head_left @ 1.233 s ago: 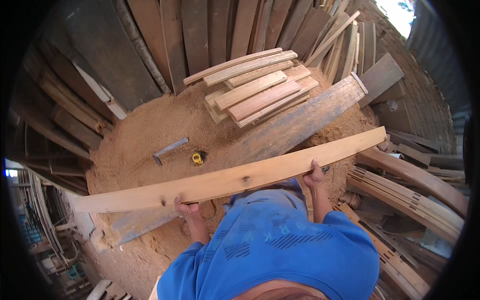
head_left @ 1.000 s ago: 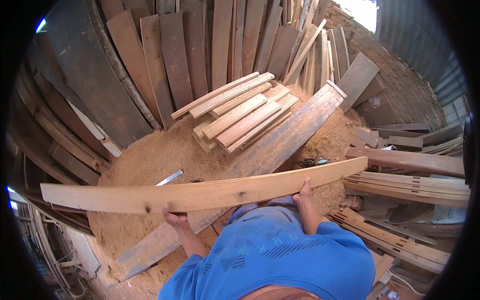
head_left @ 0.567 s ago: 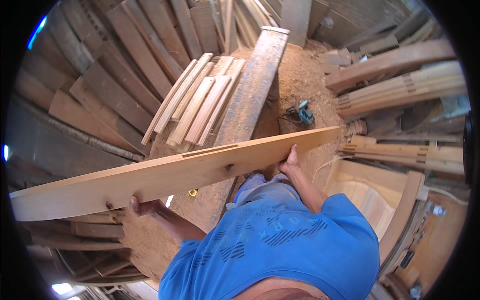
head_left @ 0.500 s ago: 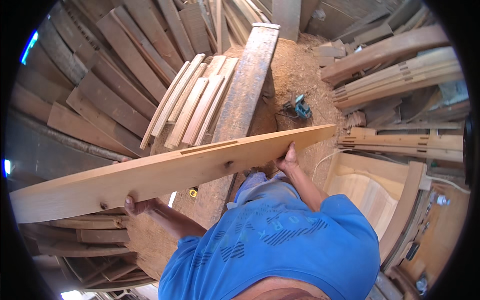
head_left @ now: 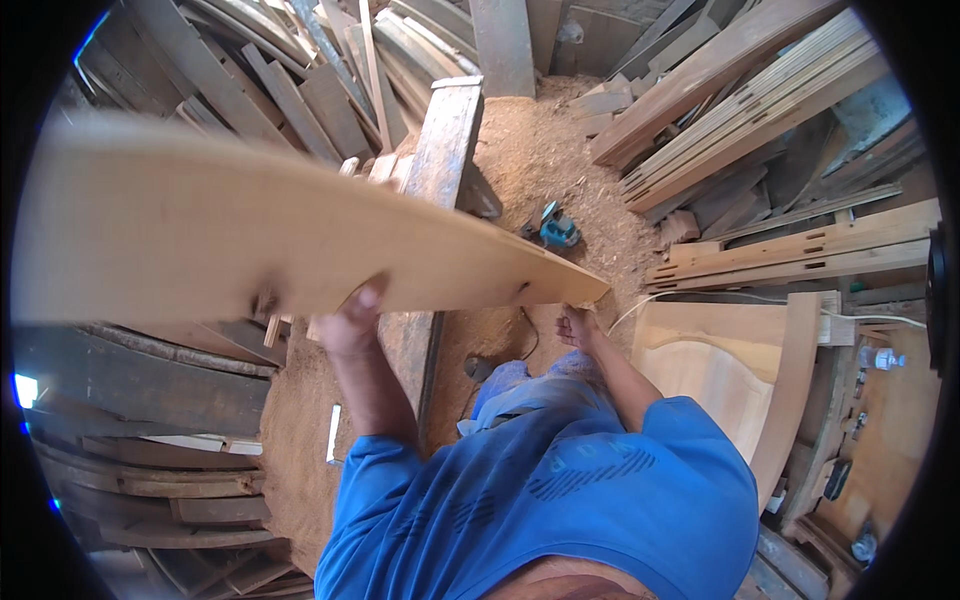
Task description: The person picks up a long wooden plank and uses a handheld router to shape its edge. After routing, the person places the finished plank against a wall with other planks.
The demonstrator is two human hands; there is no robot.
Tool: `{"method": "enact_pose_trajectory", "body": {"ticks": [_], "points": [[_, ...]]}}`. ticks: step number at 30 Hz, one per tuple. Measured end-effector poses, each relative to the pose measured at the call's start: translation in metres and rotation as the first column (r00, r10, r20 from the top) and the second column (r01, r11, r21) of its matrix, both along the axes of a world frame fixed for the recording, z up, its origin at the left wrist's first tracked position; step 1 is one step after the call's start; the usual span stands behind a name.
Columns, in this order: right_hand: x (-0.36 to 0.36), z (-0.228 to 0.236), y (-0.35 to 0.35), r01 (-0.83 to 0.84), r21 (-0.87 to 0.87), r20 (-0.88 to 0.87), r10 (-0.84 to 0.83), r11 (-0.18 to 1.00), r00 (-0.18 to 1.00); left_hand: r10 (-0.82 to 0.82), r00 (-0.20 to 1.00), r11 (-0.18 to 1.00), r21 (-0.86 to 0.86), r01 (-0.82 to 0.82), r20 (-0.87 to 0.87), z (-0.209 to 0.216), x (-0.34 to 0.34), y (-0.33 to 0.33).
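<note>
A long pale wooden board (head_left: pixel 430 245) with dark knots is held up across the front of me, its blurred left end raised and close to the view. My left hand (head_left: pixel 350 325) grips the board's lower edge, thumb on the near face and the other fingers hidden behind. At the far right tip my right hand (head_left: pixel 577 328) is closed with curled fingers at the board's lower corner. Behind the board runs a worn, narrow workbench beam (head_left: pixel 445 130), partly covered by it.
A teal power tool (head_left: pixel 558 228) lies on the sawdust-covered floor (head_left: pixel 515 130). Timber with cut slots (head_left: pixel 760 110) is stacked at the right, near a panelled wooden door piece (head_left: pixel 715 375). Dark boards (head_left: pixel 180 370) line the left side. A clear bottle (head_left: pixel 882 358) lies at far right.
The board's left end has swung up and nearer, and its right end has dropped. My left hand has moved right and up; my right hand has shifted toward the board's right tip.
</note>
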State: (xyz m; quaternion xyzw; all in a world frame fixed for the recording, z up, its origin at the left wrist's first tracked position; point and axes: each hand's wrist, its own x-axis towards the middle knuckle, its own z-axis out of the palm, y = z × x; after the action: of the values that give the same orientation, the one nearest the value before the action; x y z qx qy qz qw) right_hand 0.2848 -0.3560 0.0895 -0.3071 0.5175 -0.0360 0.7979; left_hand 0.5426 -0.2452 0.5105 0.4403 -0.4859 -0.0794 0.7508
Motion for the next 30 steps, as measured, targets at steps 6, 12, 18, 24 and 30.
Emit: {"method": "enact_pose_trajectory", "body": {"ticks": [6,12,18,24,30], "points": [[-0.082,0.066,-0.066,0.093,-0.327,-0.037,-0.111,0.941,0.993,-0.104,0.991,0.985,0.131,0.115,-0.090,0.007,-0.068,-0.100],[-0.100,0.152,-0.137,0.376,-0.733,0.272,-0.262,0.567,0.926,-0.380,0.924,0.891,0.284,0.353,0.044,-0.004,-0.116,-0.175],[-0.072,0.358,-0.143,0.416,-0.909,0.414,-0.164,-0.024,0.896,-0.463,0.886,0.840,0.320,0.438,0.003,-0.040,-0.153,-0.227],[-0.047,0.416,-0.170,0.145,-0.886,0.289,-0.280,-0.441,0.915,-0.599,0.777,0.795,0.262,0.547,0.193,-0.045,-0.169,-0.285],[-0.066,0.403,-0.203,0.315,-0.864,0.440,-0.284,-0.392,0.852,-0.588,0.727,0.808,0.218,0.547,0.355,-0.079,-0.189,-0.304]]}}
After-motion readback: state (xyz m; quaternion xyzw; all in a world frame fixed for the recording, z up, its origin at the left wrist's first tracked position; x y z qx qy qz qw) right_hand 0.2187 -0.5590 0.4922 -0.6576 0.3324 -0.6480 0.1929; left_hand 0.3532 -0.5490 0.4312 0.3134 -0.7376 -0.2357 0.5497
